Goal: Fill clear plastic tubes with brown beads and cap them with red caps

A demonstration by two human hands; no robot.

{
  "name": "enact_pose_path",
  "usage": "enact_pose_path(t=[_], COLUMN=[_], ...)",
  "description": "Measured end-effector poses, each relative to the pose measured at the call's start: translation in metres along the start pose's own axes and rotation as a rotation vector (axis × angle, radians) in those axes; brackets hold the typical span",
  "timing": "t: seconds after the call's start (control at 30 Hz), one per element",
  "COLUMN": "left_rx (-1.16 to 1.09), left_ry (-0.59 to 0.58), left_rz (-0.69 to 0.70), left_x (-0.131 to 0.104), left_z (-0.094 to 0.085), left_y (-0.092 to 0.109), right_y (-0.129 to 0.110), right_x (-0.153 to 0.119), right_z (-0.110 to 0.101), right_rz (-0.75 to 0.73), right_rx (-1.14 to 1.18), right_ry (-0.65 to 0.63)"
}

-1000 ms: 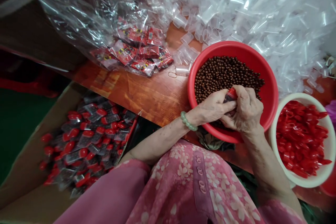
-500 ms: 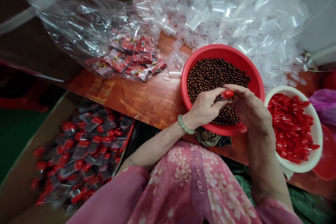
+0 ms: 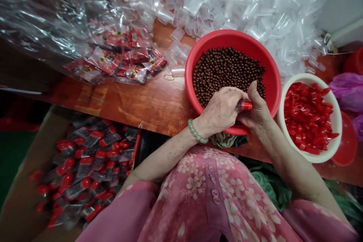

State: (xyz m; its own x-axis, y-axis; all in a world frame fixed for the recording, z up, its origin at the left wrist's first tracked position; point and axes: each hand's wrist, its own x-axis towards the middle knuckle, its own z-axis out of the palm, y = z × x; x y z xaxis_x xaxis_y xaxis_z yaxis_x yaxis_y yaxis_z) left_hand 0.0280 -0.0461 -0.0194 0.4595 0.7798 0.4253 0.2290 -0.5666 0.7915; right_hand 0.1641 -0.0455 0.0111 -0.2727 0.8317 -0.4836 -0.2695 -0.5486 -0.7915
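A small clear container with a red cap (image 3: pixel 246 105) lies sideways over the front of a red basin (image 3: pixel 272 75). My left hand (image 3: pixel 219 109), with a green bead bracelet at the wrist, is closed round its clear part. My right hand (image 3: pixel 258 112) is held against the capped end, palm turned to it and thumb raised apart. Its other fingers are partly hidden below the container. Under both hands, shiny brown beads (image 3: pixel 227 70) fill much of the basin. To the right, a white bowl (image 3: pixel 337 132) holds a heap of red plastic caps (image 3: pixel 307 117).
Loose clear plastic containers (image 3: pixel 215 3) are piled behind the basin. At left, a clear bag (image 3: pixel 65 15) holds red printed packets (image 3: pixel 106 60). Below the table edge, a cardboard box (image 3: pixel 31 159) contains many red-capped containers (image 3: pixel 85 174). Purple plastic (image 3: pixel 347 89) lies far right.
The right hand has turned and lowered, its thumb now raised beside the cap. The left hand keeps hold of the container. The whole view has shifted slightly.
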Motion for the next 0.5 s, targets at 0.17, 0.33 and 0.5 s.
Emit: enact_pose_path(t=[0.17, 0.33, 0.5], left_rx=[0.092, 0.231, 0.367], left_ry=[-0.114, -0.206, -0.236], left_rz=[-0.1, -0.163, -0.157], left_x=[0.0, 0.002, 0.005], left_z=[0.002, -0.002, -0.002], left_y=[0.006, 0.016, 0.017], right_y=[0.0, -0.001, 0.002], right_x=[0.003, 0.005, 0.005], right_z=[0.004, 0.004, 0.002], right_rz=[0.018, -0.002, -0.029], right_rx=[0.012, -0.076, -0.16], right_ry=[0.013, 0.024, 0.042])
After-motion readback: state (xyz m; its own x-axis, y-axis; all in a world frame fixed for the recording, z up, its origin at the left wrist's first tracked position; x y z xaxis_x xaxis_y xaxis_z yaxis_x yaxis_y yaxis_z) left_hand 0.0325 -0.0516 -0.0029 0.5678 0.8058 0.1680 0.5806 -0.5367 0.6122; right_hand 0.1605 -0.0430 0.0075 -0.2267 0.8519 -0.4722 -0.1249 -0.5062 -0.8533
